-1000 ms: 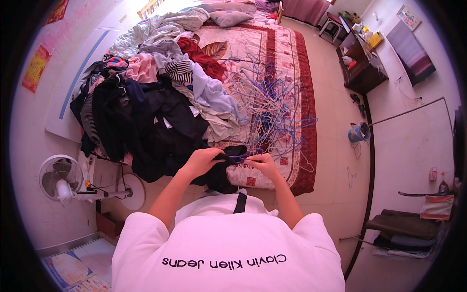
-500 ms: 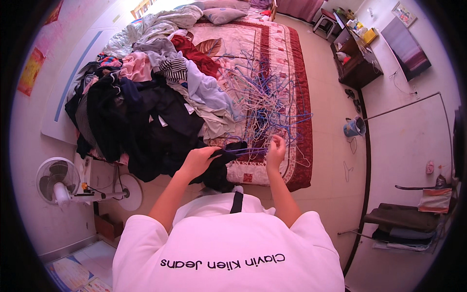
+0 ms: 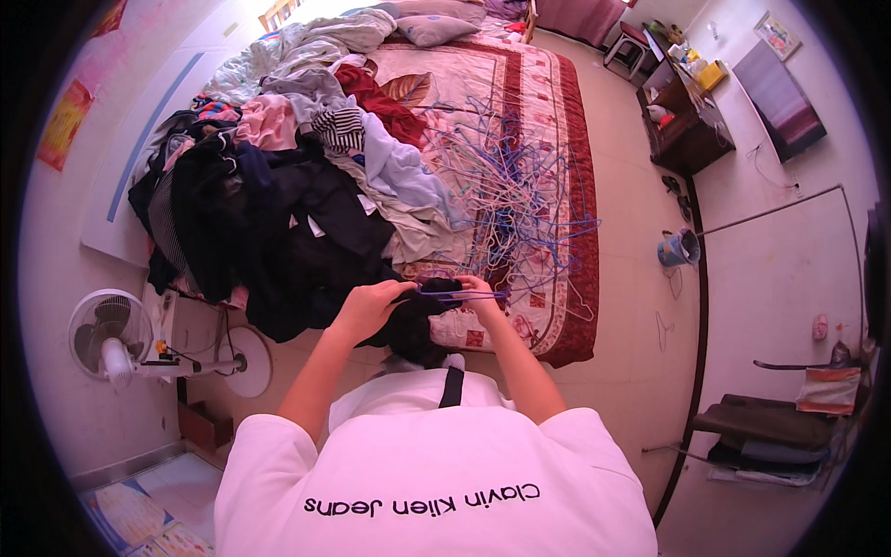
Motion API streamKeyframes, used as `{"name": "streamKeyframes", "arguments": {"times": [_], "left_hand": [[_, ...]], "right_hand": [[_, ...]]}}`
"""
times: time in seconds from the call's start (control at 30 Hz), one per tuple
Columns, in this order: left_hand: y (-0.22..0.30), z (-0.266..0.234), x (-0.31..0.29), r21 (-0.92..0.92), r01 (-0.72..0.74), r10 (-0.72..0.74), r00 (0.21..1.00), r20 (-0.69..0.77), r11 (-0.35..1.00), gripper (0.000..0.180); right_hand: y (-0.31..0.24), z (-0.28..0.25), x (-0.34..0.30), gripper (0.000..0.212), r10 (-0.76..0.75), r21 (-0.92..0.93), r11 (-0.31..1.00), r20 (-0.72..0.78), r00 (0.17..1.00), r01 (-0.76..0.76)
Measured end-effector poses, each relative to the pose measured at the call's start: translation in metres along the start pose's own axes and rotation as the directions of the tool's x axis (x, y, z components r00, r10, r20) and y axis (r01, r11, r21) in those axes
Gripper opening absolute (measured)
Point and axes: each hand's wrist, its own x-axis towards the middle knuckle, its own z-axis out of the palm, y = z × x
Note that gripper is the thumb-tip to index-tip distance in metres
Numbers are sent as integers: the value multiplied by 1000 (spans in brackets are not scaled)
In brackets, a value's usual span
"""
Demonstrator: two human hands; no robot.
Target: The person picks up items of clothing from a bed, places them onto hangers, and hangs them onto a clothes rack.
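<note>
1 purple hanger point(image 3: 445, 293) + black cloth point(image 3: 436, 304): over bed's point(image 3: 581, 232) near edge | left hand point(image 3: 367, 309): pinching cloth | right hand point(image 3: 478, 290): at hanger and cloth, pinching or loose, can't tell | probably best: hold hanger level, ease cloth along gently, no yanking, avoid bunching

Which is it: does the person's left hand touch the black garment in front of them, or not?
Touching. The head view shows the left hand with its fingertips closed on the black garment, no gap between.
</note>
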Motion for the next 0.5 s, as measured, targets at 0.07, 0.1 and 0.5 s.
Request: {"name": "streamKeyframes", "arguments": {"times": [0.07, 0.1, 0.5], "left_hand": [[-15, -1, -9, 31, 15, -15, 1000, -6, 999, 33], [-24, -1, -14, 63, 24, -24, 1000, -6, 998, 33], [-59, -4, -20, 294, 48, -65, 997, 52, 955, 45]], "right_hand": [[-1, 4, -11, 38, -4, -105, 994, -32, 999, 0], [-1, 6, -14, 40, -18, -83, 996, -31, 999, 16], [-16, 3, -11, 24, -421, -475, 828, -172, 891, 299]]}}
